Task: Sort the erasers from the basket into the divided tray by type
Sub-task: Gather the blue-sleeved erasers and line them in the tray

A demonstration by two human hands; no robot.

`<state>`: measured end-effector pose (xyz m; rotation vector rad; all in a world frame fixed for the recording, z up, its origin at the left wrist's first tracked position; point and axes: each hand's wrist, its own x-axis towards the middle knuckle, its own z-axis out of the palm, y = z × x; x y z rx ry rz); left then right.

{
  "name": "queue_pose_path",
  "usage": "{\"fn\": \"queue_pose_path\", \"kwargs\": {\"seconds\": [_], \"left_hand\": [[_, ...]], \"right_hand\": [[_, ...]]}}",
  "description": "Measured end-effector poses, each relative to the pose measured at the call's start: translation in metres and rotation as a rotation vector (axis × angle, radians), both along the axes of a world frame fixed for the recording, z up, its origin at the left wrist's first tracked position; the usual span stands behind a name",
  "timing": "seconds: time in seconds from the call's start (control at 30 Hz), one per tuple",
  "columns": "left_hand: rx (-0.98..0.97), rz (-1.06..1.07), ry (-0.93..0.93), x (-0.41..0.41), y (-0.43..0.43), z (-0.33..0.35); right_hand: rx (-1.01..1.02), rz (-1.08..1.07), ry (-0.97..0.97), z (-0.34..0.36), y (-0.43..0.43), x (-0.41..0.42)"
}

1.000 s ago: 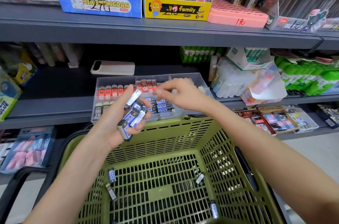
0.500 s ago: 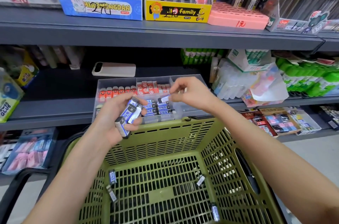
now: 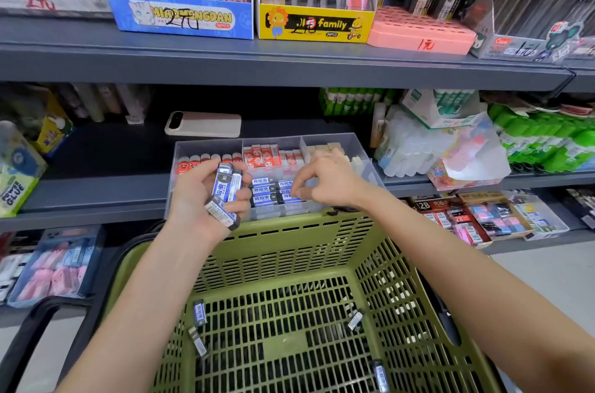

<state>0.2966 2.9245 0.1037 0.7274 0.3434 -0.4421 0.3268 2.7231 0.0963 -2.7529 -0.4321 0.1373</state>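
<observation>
A clear divided tray [image 3: 206, 148] sits on the middle shelf, holding red, orange, cream and blue-white erasers in separate compartments. My left hand [image 3: 199, 196] grips a bundle of blue-white erasers [image 3: 225, 190] just left of the tray's front middle compartment. My right hand [image 3: 325, 180] reaches into that compartment and its fingertips pinch a blue-white eraser [image 3: 291, 196] lying in the row of blue erasers [image 3: 264, 190]. Below, the green basket [image 3: 289, 231] holds several loose blue-white erasers [image 3: 199, 312] on its floor.
A pale phone [image 3: 203, 125] lies on the shelf behind the tray. Glue sticks and plastic packets [image 3: 450, 148] crowd the shelf to the right. Boxes of pens stand on the upper shelf [image 3: 289, 64]. Trays of erasers [image 3: 476, 219] fill the lower shelf.
My right hand has moved down into the tray's blue-eraser compartment with an eraser. My left hand, still holding its bundle, has shifted slightly up toward the tray.
</observation>
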Motion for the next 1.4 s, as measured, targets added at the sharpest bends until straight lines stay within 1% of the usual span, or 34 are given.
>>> {"fn": "queue_pose_path", "kwargs": {"seconds": [0.07, 0.13, 0.17, 0.2, 0.23, 0.27, 0.33, 0.47, 0.53, 0.57, 0.6, 0.67, 0.7, 0.77, 0.83, 0.87, 0.9, 0.97, 1.0, 1.03, 1.07, 1.1, 1.17, 1.23, 1.3, 1.33, 1.4], "left_hand": [[-0.042, 0.038, 0.022, 0.000, -0.005, 0.001], [-0.094, 0.085, 0.046, 0.000, -0.009, 0.001], [-0.120, 0.117, 0.052, -0.001, -0.011, 0.001], [-0.142, 0.154, 0.050, 0.000, -0.013, 0.001], [-0.161, 0.196, 0.043, 0.000, -0.015, 0.001], [-0.179, 0.242, 0.031, 0.001, -0.017, 0.000], [-0.219, 0.327, 0.009, 0.002, -0.022, -0.001], [-0.242, 0.419, -0.041, 0.003, -0.031, -0.005], [-0.184, 0.416, -0.045, 0.001, -0.033, -0.006], [-0.111, 0.413, -0.050, 0.000, -0.034, -0.008], [-0.002, 0.415, -0.071, -0.001, -0.035, -0.010], [0.238, 0.439, -0.172, -0.004, -0.036, -0.013], [0.318, 0.455, -0.227, -0.005, -0.038, -0.014], [0.399, 0.444, -0.298, -0.011, -0.043, -0.016], [0.498, 0.388, -0.338, -0.014, -0.051, -0.017], [0.521, 0.365, -0.340, -0.016, -0.055, -0.017], [0.502, 0.356, -0.323, -0.016, -0.058, -0.015], [0.396, 0.368, -0.210, -0.009, -0.056, -0.011], [0.343, 0.379, -0.133, -0.004, -0.051, -0.009], [0.289, 0.379, -0.060, 0.000, -0.043, -0.008], [0.229, 0.365, 0.002, 0.003, -0.035, -0.007], [0.165, 0.347, 0.050, 0.005, -0.028, -0.007], [0.063, 0.313, 0.103, 0.005, -0.014, -0.005], [0.000, 0.274, 0.099, 0.004, -0.006, -0.004], [-0.026, 0.247, 0.068, 0.003, -0.002, -0.004], [-0.023, 0.233, 0.051, 0.003, -0.001, -0.004], [-0.007, 0.210, 0.028, 0.002, -0.002, -0.005]], "right_hand": [[-0.031, 0.002, -0.011, 0.002, -0.001, -0.001], [-0.029, -0.010, -0.123, 0.003, 0.003, -0.007], [0.066, -0.028, -0.177, 0.005, 0.007, -0.014], [0.229, -0.048, -0.182, 0.007, 0.014, -0.022], [0.415, -0.052, -0.136, 0.009, 0.021, -0.032], [0.552, -0.037, -0.074, 0.012, 0.030, -0.042], [0.670, -0.033, 0.023, 0.012, 0.048, -0.059], [0.822, -0.185, 0.091, 0.003, 0.066, -0.072], [0.919, -0.218, 0.108, 0.001, 0.067, -0.074], [0.943, -0.221, 0.092, 0.000, 0.067, -0.075], [0.953, -0.225, 0.061, 0.000, 0.065, -0.076], [0.996, -0.235, -0.001, 0.002, 0.061, -0.077], [1.042, -0.230, -0.019, 0.004, 0.058, -0.076], [1.126, -0.188, -0.018, 0.008, 0.056, -0.075], [1.128, -0.129, 0.019, 0.010, 0.058, -0.075], [1.117, -0.102, 0.038, 0.010, 0.060, -0.075], [1.114, -0.085, 0.039, 0.011, 0.061, -0.073], [1.147, -0.111, -0.019, 0.016, 0.052, -0.063], [1.167, -0.169, -0.042, 0.019, 0.044, -0.055], [1.164, -0.240, -0.046, 0.021, 0.035, -0.045], [1.111, -0.298, -0.031, 0.023, 0.026, -0.034], [1.002, -0.329, 0.000, 0.024, 0.018, -0.025], [0.698, -0.315, 0.063, 0.017, 0.007, -0.009], [0.384, -0.241, 0.056, 0.008, 0.006, 0.003], [0.150, -0.169, 0.007, 0.002, 0.009, 0.010], [0.076, -0.142, -0.015, 0.001, 0.012, 0.013], [-0.010, -0.079, -0.063, -0.004, 0.016, 0.016]]}}
